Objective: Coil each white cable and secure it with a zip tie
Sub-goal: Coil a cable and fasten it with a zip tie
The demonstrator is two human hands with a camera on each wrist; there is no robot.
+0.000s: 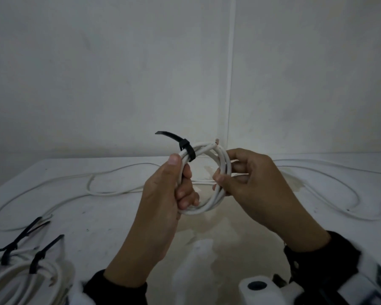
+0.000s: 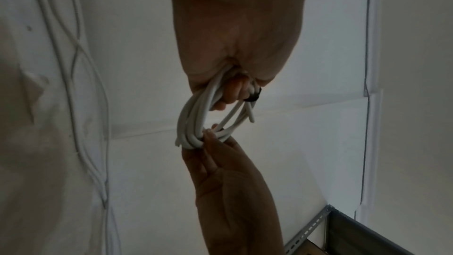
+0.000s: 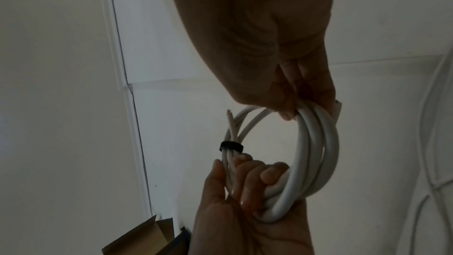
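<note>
Both hands held 1 white coil [image 1: 207, 179] in the air above the table [image 1: 110, 216], near the middle of the scene. The left hand [image 1: 165, 194] gripped the coil's left side, thumb on the near face and fingers curled through the loop. The right hand [image 1: 249, 183] gripped the coil's right side, thumb and fingers closed round the strands. A black tie [image 1: 186, 150] wrapped the strands at the coil's upper left, just above the left thumb, and its free tail [image 1: 167, 135] stuck out up and to the left. A cut cable end [image 1: 217, 142] showed at the top of the coil.

In the left wrist view the coil [image 2: 193, 123] hung between the 2 hands, with the tie [image 2: 253, 97] beside the left fingers [image 2: 231, 92]. In the right wrist view the tie [image 3: 231, 146] sat just above the left fingers [image 3: 247, 174].

On the table, 2 tied coils [image 1: 22, 276] lay at the near left, each with a black tie. Loose cables lay uncoiled across the far left [image 1: 59, 186] and far right [image 1: 339, 186] of the table.
</note>
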